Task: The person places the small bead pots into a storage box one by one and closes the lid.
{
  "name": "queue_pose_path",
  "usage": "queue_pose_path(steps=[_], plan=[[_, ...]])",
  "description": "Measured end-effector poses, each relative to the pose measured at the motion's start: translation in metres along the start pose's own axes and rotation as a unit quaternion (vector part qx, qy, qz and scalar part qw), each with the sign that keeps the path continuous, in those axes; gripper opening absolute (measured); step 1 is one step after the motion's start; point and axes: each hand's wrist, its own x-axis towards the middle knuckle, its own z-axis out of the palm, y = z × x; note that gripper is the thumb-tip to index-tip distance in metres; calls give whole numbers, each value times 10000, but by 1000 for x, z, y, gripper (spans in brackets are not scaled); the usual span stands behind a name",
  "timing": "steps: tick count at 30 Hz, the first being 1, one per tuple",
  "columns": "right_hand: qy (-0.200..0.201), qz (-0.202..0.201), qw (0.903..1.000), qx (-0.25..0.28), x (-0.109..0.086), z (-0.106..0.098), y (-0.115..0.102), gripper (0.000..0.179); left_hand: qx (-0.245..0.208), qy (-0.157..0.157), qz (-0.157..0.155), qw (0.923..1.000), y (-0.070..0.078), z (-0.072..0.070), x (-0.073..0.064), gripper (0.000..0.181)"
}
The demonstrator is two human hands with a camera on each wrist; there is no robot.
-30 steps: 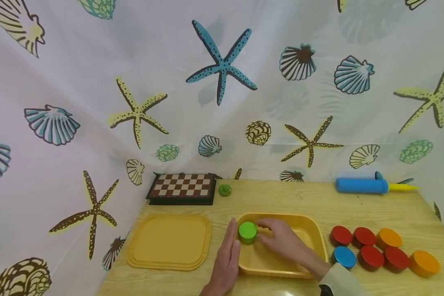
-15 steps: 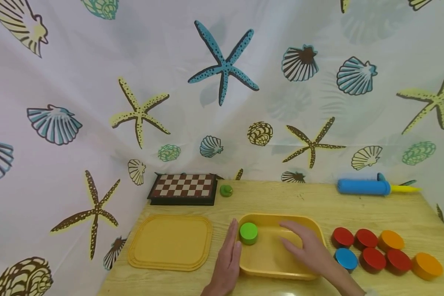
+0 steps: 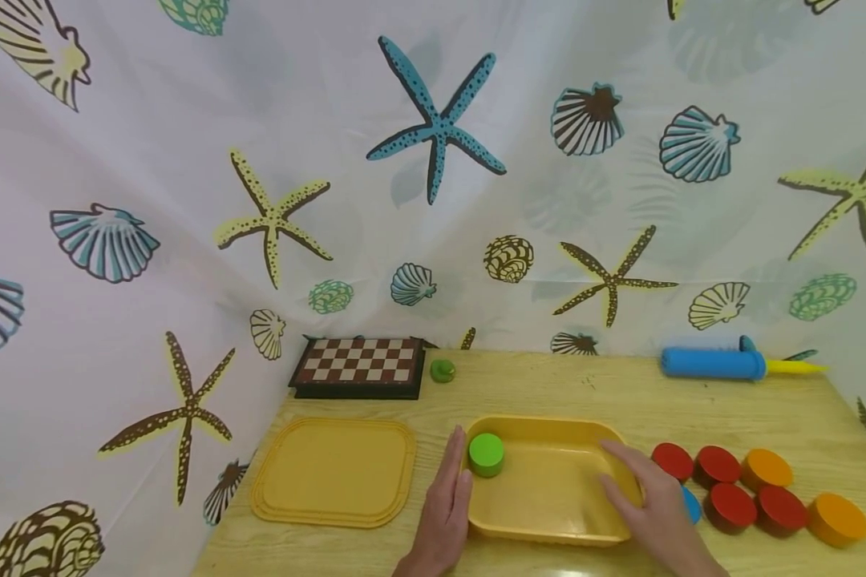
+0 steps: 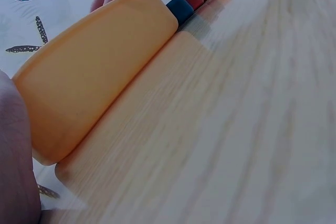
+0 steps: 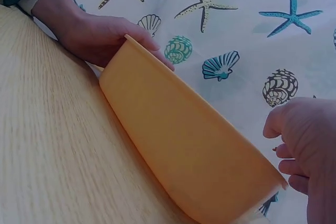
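Observation:
A yellow-orange plastic tub (image 3: 548, 489) stands on the table, with a green round block (image 3: 487, 454) inside at its left end. My left hand (image 3: 443, 505) lies along the tub's left wall, fingers straight and together. Over the right rim hovers my right hand (image 3: 653, 505), fingers loosely bent and nothing in them. In the right wrist view the left hand (image 5: 100, 35) rests against the far end of the tub (image 5: 173, 135), while the right hand (image 5: 310, 140) is beside the near end. Just right of that hand sits a blue round block (image 3: 691, 505), partly hidden by it.
Red round blocks (image 3: 732, 505) and orange ones (image 3: 839, 517) stand at the right. A flat yellow lid (image 3: 335, 473) lies at the left. Behind are a checkered board box (image 3: 357, 365), a small green figure (image 3: 443, 370) and a blue pump (image 3: 714, 363).
My right hand has moved away from the green round block, rightward across the tub to its right rim. The left hand and the green block have stayed in place.

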Motion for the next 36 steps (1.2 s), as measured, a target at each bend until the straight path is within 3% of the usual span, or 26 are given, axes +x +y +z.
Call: queue_pose_path(steps=[8,13,20,24,31,36], plan=[[224,590,9978,-210,-9,-23,8,45,3,-8,1,10000,1,0,0,55],[725,665,9940,-484,-11,-43,20,42,46,110,213,9997,-1,1,2,55],[1561,942,9800,-793,-21,-72,41,43,20,61,125,9999,-2,1,2,56],[2148,1451,9586,-1182,-33,-91,54,42,44,19,34,10000,-2,1,1,56],[2797,2935,9008,-1554,-54,-122,77,38,2,45,54,10000,-2,2,2,56],[2977,3209,8837,-1656,-69,-134,98,39,-4,70,100,9999,-3,2,1,56]])
